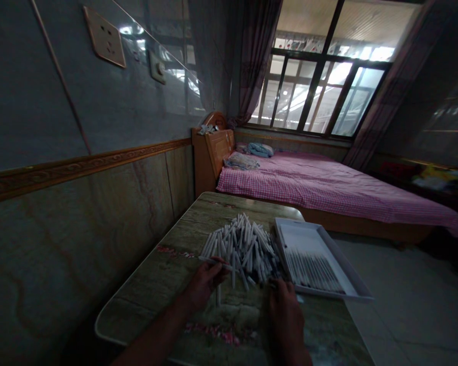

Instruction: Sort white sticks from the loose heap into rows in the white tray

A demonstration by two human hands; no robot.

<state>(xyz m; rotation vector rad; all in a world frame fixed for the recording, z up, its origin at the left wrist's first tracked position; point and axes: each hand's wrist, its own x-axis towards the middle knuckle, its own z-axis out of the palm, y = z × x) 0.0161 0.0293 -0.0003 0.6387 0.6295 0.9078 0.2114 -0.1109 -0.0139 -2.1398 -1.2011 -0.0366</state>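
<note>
My left hand [205,284] pinches a slim white pen-like stick [217,263] that lies crosswise in its fingers, at the near left edge of a heap. That heap of similar white and grey sticks [246,244] is piled loosely on the table. At its near right edge, my right hand [286,310] is closed, thumb and fingers together by some small dark pieces [277,272]; what it grips is too dark to name. To the right, a shallow white tray [341,256] holds a neat row of the same sticks [315,269], side by side.
The marble-patterned table [152,295] has rounded corners and stands along a tiled wall [145,193] on the left. A bed [309,183] with a pink checked cover lies beyond it, below a window. Tiled floor [393,284] shows at the right.
</note>
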